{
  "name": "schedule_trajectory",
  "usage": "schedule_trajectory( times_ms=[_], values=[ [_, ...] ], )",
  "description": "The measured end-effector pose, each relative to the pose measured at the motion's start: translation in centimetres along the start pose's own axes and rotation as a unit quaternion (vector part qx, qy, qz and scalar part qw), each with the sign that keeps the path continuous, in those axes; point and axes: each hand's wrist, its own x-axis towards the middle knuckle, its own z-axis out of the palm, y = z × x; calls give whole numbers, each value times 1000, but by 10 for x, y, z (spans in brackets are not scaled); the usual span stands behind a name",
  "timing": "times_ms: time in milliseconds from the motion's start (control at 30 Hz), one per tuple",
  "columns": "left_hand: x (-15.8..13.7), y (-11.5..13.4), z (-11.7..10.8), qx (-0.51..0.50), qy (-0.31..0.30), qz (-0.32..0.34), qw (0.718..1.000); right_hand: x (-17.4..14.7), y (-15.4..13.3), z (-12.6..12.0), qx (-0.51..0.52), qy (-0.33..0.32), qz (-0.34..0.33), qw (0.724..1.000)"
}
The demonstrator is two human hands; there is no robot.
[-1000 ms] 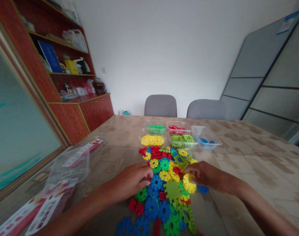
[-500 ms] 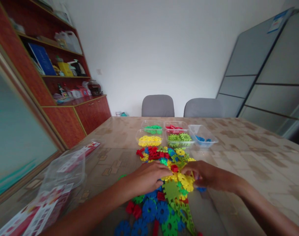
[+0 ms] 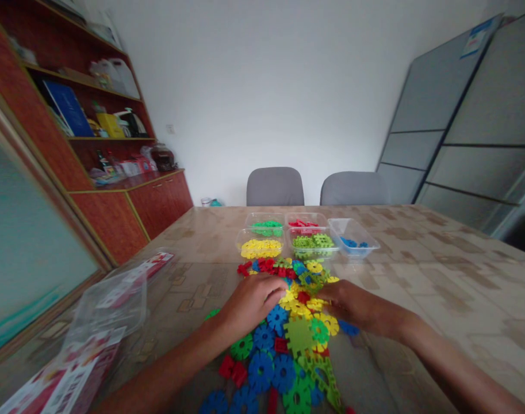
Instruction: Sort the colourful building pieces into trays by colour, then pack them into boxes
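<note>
A heap of plastic interlocking pieces lies on the table in front of me. My left hand (image 3: 259, 294) is over the heap's left side, its fingers curled and fingertips by the yellow flower-shaped discs (image 3: 300, 310). From the right, my right hand (image 3: 346, 300) reaches in with bent fingers at the same yellow discs, beside a red piece (image 3: 303, 297). What either hand pinches is hidden. Nearer me are blue discs (image 3: 261, 371), a light-green square piece (image 3: 299, 335), green discs (image 3: 297, 395) and red connectors (image 3: 238, 375).
Beyond the heap, clear tubs hold sorted pieces: yellow (image 3: 261, 248), light green (image 3: 314, 244), green (image 3: 266, 227), red (image 3: 304, 225) and blue (image 3: 352, 244). At left lie a clear plastic lid (image 3: 111, 305) and printed packaging (image 3: 68, 374). Two grey chairs (image 3: 275, 187) stand behind the table.
My left hand has drawn slightly left and up, uncovering blue discs. The right hand has shifted slightly left, and the yellow disc that was tilted by its fingers now lies lower among the pieces.
</note>
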Motion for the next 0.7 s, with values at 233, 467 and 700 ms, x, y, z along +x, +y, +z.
schedule_trajectory(
  times_ms=[233,467,700],
  values=[
    [-2,-2,19,-31,5,-49,998,9,9,16,-27,33,-9,999],
    [-6,1,20,-4,-40,4,999,12,9,16,-62,74,25,995],
    [-4,1,16,62,-92,72,991,12,13,15,-72,74,31,994]
  ],
)
